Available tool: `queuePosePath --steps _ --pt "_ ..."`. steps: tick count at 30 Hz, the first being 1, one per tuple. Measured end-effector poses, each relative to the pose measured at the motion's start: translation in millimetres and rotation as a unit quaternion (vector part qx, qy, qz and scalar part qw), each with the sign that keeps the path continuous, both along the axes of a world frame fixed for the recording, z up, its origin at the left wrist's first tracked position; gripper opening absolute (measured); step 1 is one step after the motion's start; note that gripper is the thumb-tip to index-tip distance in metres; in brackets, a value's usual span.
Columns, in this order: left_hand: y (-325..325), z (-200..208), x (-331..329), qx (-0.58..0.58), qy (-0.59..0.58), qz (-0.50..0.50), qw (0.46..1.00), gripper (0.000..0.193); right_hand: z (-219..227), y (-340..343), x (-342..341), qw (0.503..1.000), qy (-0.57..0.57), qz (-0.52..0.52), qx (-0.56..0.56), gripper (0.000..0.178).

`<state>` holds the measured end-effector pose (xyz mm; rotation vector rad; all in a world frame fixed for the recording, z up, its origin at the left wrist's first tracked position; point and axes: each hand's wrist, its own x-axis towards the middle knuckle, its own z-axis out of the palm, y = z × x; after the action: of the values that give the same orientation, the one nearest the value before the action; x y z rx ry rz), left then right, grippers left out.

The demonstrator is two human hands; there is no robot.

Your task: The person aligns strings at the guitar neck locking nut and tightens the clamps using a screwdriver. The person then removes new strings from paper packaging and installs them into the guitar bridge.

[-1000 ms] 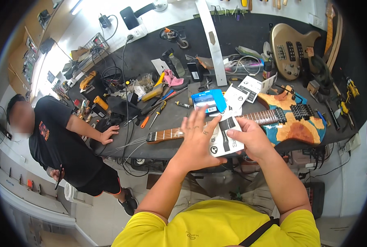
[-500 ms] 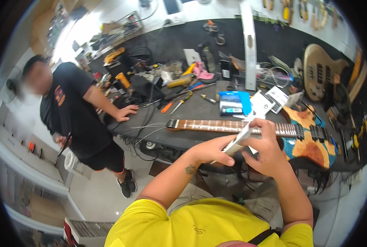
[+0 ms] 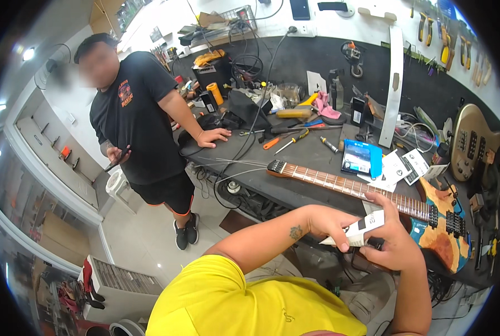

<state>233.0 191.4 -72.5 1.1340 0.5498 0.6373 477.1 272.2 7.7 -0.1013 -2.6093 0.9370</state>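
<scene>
Paper packet between both hands seems to be the item being handled, the step likely one of turning or opening it; the next move calls for a steady pinch and freed fingertips at its edge. The left hand grips one end, thumb pressed on it, and the right hand curls around the other. It sits in the air at the near side of the desk, just before the guitar, looking white with a black printed block, tilted, one corner jutting leftward, contents hidden.
</scene>
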Motion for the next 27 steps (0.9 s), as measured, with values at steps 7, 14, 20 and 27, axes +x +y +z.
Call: queuePosePath --steps 7,14,20,27 --pt "5 16 -23 0.1 0.055 -0.011 0.993 0.124 17 26 28 0.955 0.132 -0.065 -0.257 0.013" --pt "51 61 -100 0.145 0.208 0.543 0.8 0.046 -14 53 56 0.87 0.223 -0.281 -0.337 0.013" --pt "116 56 -133 0.086 0.3 0.486 0.816 0.048 -12 46 33 0.853 0.226 -0.31 -0.354 0.014" --pt "105 43 -65 0.357 0.396 0.512 0.673 0.044 -21 56 15 0.806 0.263 -0.364 -0.385 0.017"
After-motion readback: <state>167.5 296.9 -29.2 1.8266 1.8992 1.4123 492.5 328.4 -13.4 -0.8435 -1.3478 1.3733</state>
